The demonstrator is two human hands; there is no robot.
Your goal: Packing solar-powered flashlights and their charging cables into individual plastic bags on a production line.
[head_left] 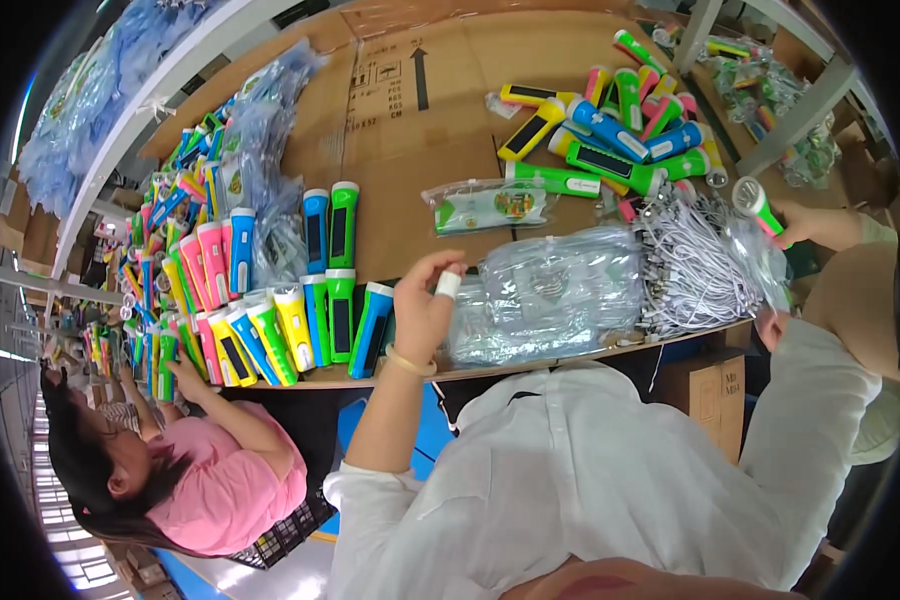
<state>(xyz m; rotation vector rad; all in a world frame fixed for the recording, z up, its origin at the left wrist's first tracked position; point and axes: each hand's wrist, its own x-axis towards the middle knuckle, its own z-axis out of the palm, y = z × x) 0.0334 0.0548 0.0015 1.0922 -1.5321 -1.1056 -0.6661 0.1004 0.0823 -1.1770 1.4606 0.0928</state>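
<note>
My left hand (422,312) is raised over the table's front edge with its fingers apart and nothing in it. One finger wears a white cover, and a band sits on the wrist. The hand hovers just left of a pile of clear plastic bags (550,290). My right hand (769,326) shows only a little at the end of my white sleeve. It rests against the lower right edge of a clear bag of white cables (700,262); its grip is hidden. Upright flashlights (335,310) in green, blue, yellow and pink stand to the left of my left hand.
A heap of loose coloured flashlights (620,135) lies at the back right on the cardboard-covered table (420,180). Another person's hand (820,225) at the right holds a green flashlight (758,203). A co-worker in pink (220,480) reaches the flashlight rows at the left.
</note>
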